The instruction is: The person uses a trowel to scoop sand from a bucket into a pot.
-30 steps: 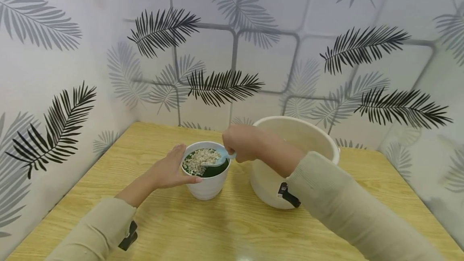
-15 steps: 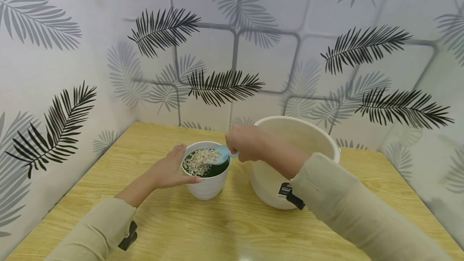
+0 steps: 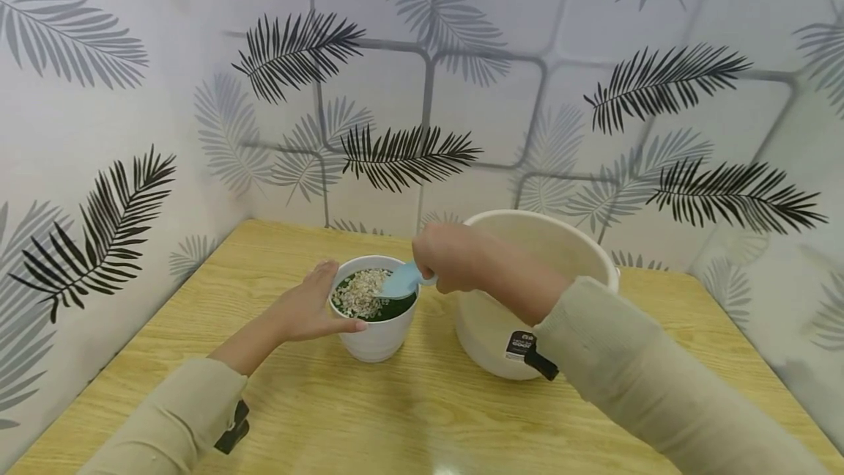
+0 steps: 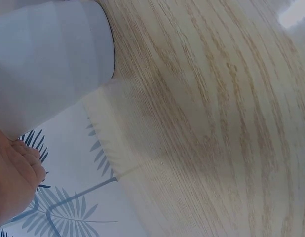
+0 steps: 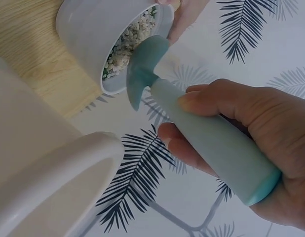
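A small white pot (image 3: 373, 343) stands upright on the table, holding a dark green surface (image 3: 398, 308) partly covered by pale granules (image 3: 359, 293). My left hand (image 3: 305, 306) holds it at its left side, thumb across the front and fingers at the back of the rim. In the left wrist view only part of that hand (image 4: 14, 177) shows, by the pot's rim. My right hand (image 3: 455, 259) grips a light blue garden trowel (image 3: 398, 282) from the right, its blade over the granules. The right wrist view shows fingers and thumb wrapped around the trowel's thick pale handle (image 5: 207, 133).
A large cream bucket (image 3: 488, 328) stands close to the right of the pot, under my right forearm; a black label (image 3: 519, 344) is on its front. Leaf-patterned walls (image 3: 481, 108) border the wooden table (image 3: 369, 416) behind and at the sides.
My right hand has shifted slightly to the right with the trowel, whose blade now faces the camera more. The left hand and the pot have stayed in place.
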`<state>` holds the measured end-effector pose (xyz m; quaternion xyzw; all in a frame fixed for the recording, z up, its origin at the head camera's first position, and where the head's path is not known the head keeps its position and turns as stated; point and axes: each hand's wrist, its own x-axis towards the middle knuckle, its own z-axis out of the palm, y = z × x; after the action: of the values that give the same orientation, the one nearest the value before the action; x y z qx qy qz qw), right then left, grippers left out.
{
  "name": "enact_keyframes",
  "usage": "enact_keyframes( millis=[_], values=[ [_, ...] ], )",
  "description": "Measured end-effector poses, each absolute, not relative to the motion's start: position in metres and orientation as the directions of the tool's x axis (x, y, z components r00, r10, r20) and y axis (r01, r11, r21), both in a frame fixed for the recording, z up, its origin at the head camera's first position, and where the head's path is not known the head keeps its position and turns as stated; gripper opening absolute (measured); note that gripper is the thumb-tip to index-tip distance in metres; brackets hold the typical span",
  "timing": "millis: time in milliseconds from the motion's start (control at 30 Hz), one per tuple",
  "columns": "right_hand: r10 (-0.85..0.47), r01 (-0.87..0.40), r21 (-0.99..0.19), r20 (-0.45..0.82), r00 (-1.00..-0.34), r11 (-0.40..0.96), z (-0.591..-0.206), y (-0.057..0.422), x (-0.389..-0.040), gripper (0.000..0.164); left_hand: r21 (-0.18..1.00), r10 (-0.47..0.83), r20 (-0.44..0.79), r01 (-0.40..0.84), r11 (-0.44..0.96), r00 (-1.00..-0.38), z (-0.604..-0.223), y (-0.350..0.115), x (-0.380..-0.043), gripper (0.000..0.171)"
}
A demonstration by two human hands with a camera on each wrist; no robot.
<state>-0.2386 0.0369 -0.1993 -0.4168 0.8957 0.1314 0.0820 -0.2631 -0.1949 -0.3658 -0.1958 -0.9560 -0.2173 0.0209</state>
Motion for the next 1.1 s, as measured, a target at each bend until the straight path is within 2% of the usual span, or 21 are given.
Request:
enact_keyframes(
  millis=[300, 467, 1100],
  values=[
    [-0.728, -0.768, 0.204, -0.245, -0.641, 0.608, -0.201, 0.04, -0.236, 0.031, 0.408, 0.366, 0.112, 0.379, 0.831, -0.924, -0.364, -0.194, -0.263, 0.115],
    [-0.732, -0.771, 0.221, -0.241, -0.637, 0.598, -0.204, 0.042, -0.234, 0.01, 0.404, 0.365, 0.123, 0.383, 0.831, -0.923, -0.363, -0.193, -0.264, 0.113],
    [-0.765, -0.779, 0.203, -0.157, -0.624, 0.593, -0.207, 0.054, -0.227, 0.005, 0.398, 0.363, 0.109, 0.375, 0.837, -0.925, -0.364, -0.194, -0.262, 0.114]
  ],
)
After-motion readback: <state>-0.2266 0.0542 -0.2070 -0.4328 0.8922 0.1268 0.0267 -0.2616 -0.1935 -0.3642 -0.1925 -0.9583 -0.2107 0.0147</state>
